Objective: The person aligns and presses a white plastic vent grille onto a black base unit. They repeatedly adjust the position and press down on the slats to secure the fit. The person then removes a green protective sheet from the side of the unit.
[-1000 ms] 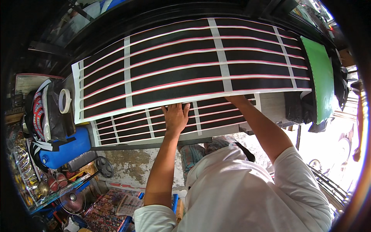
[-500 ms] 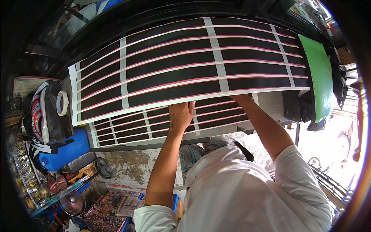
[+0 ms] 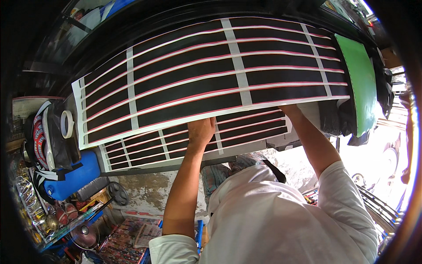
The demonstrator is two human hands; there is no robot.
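A long upper sheet [image 3: 189, 72], black with white, red-edged lines and pale cross bands, spreads over the bench. Beneath its near edge shows a second, similar striped sheet [image 3: 176, 138]. My left hand [image 3: 201, 131] reaches under the near edge of the upper sheet, over the lower one; its fingers are mostly hidden. To the right, my right hand [image 3: 289, 108] also goes under that edge, near the right end of the lower sheet, its fingers out of sight.
A green board [image 3: 358, 83] stands at the bench's right end. On the left are a roll of white tape [image 3: 67, 124], a blue container [image 3: 79, 176] and black bags. Lower left, a fan [image 3: 85, 233] stands beside a display of small goods [image 3: 125, 240]. The grey bench edge [image 3: 250, 147] runs before me.
My left hand has slid further under the upper sheet's edge, hiding its fingers. My right hand has moved to the right, baring the lower sheet's right end. The view has shifted slightly.
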